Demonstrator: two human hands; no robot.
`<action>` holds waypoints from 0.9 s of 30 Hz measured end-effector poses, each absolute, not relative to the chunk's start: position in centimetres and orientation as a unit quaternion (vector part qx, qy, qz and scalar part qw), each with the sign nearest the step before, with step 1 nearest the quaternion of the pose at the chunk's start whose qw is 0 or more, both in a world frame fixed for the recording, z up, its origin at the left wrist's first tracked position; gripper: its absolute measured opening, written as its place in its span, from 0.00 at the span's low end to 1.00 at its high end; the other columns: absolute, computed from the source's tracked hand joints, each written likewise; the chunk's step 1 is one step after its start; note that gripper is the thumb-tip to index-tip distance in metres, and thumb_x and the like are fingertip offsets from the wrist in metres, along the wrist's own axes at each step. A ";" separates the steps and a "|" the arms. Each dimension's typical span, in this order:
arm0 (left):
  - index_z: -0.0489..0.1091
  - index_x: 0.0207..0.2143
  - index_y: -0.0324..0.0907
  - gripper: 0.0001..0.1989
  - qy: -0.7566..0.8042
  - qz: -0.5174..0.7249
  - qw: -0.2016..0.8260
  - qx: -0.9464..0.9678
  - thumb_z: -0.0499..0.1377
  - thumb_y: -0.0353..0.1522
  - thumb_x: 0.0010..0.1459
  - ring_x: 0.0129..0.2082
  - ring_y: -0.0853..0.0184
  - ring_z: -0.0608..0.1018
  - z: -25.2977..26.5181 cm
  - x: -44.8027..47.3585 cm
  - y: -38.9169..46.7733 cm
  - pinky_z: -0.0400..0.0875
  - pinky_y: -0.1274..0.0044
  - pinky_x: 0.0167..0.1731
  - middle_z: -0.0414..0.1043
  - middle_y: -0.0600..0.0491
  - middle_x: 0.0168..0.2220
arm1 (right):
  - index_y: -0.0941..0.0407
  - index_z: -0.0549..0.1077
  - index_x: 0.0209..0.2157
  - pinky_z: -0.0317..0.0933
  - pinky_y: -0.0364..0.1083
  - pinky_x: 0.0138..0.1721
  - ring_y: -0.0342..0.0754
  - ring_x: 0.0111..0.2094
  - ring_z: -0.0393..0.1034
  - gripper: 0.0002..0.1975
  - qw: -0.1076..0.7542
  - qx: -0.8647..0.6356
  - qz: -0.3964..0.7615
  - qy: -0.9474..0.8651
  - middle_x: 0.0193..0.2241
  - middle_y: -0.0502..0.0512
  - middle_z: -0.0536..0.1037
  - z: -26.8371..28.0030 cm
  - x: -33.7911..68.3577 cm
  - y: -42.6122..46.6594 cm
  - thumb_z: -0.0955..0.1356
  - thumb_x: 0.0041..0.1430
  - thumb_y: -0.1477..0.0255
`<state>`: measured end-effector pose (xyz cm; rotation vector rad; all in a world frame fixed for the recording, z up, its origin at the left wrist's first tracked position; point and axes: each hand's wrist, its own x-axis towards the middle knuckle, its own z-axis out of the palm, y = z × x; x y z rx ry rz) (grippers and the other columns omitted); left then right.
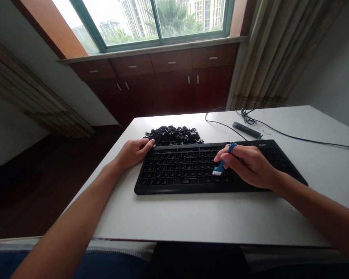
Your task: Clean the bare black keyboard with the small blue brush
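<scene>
Right hand (251,166) pinches a small blue brush (222,164), bristles on the stripped keyboard (192,170) mid-desk (192,217); left hand (133,152) steadies its ten o'clock corner, grip loose; keycap pile (173,135) at twelve; brushing underway, next row wants light strokes

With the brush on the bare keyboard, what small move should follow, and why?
Probably a short sweep of the blue brush along the same row. The right hand holds its white bristles down on the keyboard, the left hand steadies the keyboard's far left corner, and the removed keycaps lie piled behind it.
</scene>
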<state>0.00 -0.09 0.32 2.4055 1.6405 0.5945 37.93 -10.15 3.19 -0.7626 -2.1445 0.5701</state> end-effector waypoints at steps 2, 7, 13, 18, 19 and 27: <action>0.59 0.19 0.41 0.23 0.548 0.201 0.087 0.807 0.49 0.46 0.62 0.20 0.72 0.58 0.3 0.0 -0.1 0.51 0.78 0.24 0.55 0.58 0.17 | 0.58 0.73 0.40 0.63 0.40 0.32 0.38 0.29 0.70 0.07 0.385 -0.302 0.224 -0.843 0.37 0.53 0.78 3.1 37.9 -10.1 0.64 0.64 0.76; 0.59 0.20 0.41 0.23 0.546 0.205 0.086 0.808 0.49 0.46 0.63 0.20 0.73 0.58 0.2 -0.1 -0.1 0.51 0.78 0.24 0.54 0.58 0.17 | 0.58 0.74 0.42 0.64 0.40 0.33 0.39 0.30 0.70 0.09 0.373 -0.294 0.239 -0.847 0.37 0.55 0.78 3.1 37.8 -10.2 0.63 0.64 0.76; 0.59 0.20 0.41 0.23 0.540 0.208 0.082 0.812 0.49 0.45 0.63 0.20 0.73 0.58 0.2 -0.1 -0.2 0.51 0.77 0.24 0.55 0.58 0.18 | 0.57 0.74 0.41 0.64 0.40 0.33 0.39 0.30 0.70 0.08 0.371 -0.278 0.251 -0.850 0.35 0.54 0.78 3.0 37.5 -10.4 0.64 0.64 0.77; 0.60 0.20 0.41 0.23 0.537 0.209 0.083 0.813 0.49 0.45 0.64 0.20 0.73 0.58 0.2 -0.2 -0.1 0.52 0.77 0.24 0.55 0.58 0.17 | 0.57 0.74 0.40 0.65 0.41 0.36 0.42 0.34 0.71 0.06 0.337 -0.260 0.246 -0.871 0.37 0.55 0.78 3.1 37.2 -10.4 0.65 0.63 0.76; 0.60 0.20 0.41 0.23 0.537 0.209 0.082 0.813 0.49 0.45 0.64 0.20 0.73 0.58 0.2 -0.2 -0.1 0.52 0.77 0.24 0.55 0.58 0.17 | 0.57 0.74 0.40 0.65 0.42 0.36 0.42 0.34 0.71 0.06 0.336 -0.257 0.243 -0.873 0.37 0.55 0.78 3.1 37.2 -10.5 0.65 0.63 0.76; 0.60 0.20 0.40 0.23 0.535 0.211 0.081 0.814 0.50 0.45 0.64 0.20 0.73 0.58 0.1 -0.2 0.0 0.52 0.77 0.24 0.56 0.58 0.18 | 0.57 0.73 0.38 0.64 0.40 0.34 0.40 0.32 0.70 0.05 0.344 -0.257 0.268 -0.862 0.35 0.53 0.78 2.9 37.1 -10.6 0.64 0.63 0.77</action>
